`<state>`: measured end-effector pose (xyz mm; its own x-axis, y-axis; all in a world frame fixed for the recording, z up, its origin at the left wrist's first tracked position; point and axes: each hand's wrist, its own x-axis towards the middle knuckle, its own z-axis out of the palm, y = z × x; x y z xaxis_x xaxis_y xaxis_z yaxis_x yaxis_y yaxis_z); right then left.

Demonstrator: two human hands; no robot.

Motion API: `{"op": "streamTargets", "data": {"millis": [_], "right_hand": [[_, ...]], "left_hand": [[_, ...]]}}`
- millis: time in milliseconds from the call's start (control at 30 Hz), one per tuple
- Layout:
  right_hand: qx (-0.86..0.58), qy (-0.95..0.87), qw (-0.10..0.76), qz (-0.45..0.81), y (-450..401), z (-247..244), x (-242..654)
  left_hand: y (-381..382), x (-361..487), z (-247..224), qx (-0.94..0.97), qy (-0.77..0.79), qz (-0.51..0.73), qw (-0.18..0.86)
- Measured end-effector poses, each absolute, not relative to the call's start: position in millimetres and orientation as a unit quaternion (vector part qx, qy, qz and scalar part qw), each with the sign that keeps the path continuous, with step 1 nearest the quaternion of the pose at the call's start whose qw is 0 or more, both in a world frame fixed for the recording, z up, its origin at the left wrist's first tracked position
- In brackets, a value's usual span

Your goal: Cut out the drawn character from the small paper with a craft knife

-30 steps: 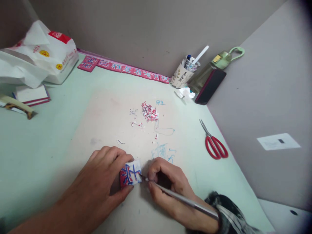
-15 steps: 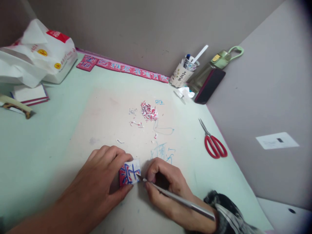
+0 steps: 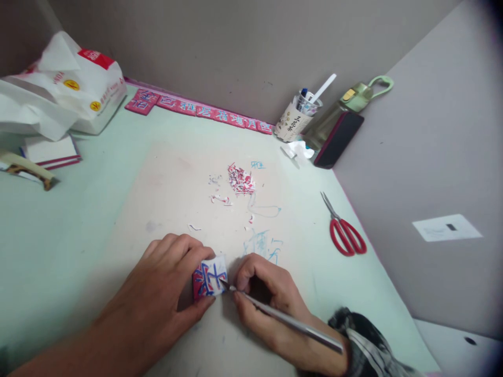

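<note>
The table [image 3: 90, 204] is pale green, with a big pinkish-tan patch [image 3: 176, 167] in the middle. A plain grey wall [image 3: 204, 47] stands at twelve o'clock. Another grey wall [image 3: 428, 152] is at two o'clock, and a white card [image 3: 436, 229] is on it at three. A white board [image 3: 444, 340] with a dark spot [image 3: 470, 341] sits at four. The light is soft, darker at eleven.

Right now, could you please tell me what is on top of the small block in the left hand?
The block bears blue strokes on white and red, with the knife over its right part. The left hand covers some edge; the underside is hidden.
</note>
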<state>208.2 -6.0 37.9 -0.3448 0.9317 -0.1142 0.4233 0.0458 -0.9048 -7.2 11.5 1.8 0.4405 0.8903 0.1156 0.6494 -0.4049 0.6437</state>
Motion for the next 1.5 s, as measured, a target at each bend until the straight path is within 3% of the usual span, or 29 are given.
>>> {"op": "streamTargets", "data": {"millis": [867,1500], "right_hand": [[-0.481,-0.711,0.199,0.473,0.9,53.1,206.6],[-0.472,-0.694,0.192,0.508,1.4,52.0,211.1]], "left_hand": [[15.6,-9.9,2.5,0.813,0.463,0.214,0.279],[14.0,-7.6,7.0,0.808,0.469,0.211,0.288]]}}
